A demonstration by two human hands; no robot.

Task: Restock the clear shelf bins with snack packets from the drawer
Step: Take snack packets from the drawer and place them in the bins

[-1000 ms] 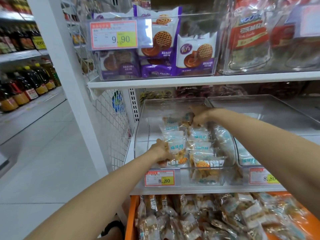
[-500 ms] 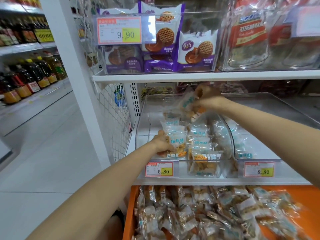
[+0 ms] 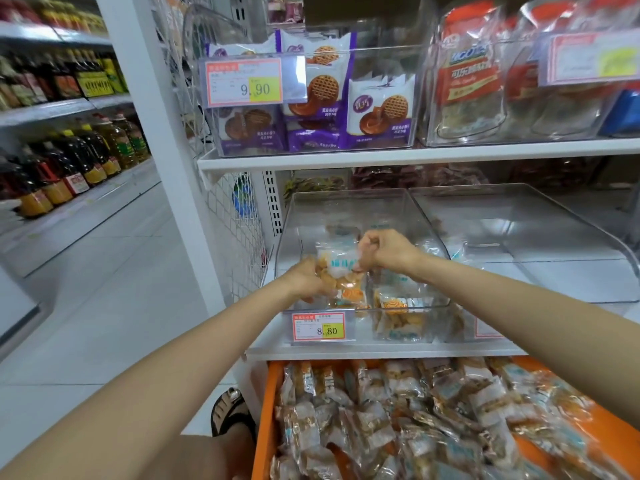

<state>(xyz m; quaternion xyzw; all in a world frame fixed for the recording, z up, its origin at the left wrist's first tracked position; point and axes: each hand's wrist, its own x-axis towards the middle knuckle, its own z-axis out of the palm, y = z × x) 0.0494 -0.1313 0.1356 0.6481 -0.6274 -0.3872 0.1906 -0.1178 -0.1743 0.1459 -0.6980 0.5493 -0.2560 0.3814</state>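
A clear shelf bin [image 3: 349, 209] on the middle shelf holds several snack packets along its front. Inside it, my left hand [image 3: 306, 280] grips the lower left side of a clear snack packet [image 3: 341, 271] with golden pieces and blue print. My right hand [image 3: 384, 249] pinches the same packet's upper right edge with curled fingers. More packets [image 3: 398, 315] stand at the bin's front right. Below, the orange drawer [image 3: 265, 420] is pulled out and heaped with the same kind of packets [image 3: 415, 410].
A second clear bin [image 3: 519, 220] stands to the right, nearly bare. The shelf above [image 3: 415, 155] carries bins of purple biscuit packs and red bags. A price tag [image 3: 318, 326] reads 8.80. Oil bottles [image 3: 69, 161] line the aisle at left. A sandalled foot [image 3: 232, 410] is beside the drawer.
My right hand came down from the back of the bin with a packet and now meets my left hand at the front. The view has shifted slightly.
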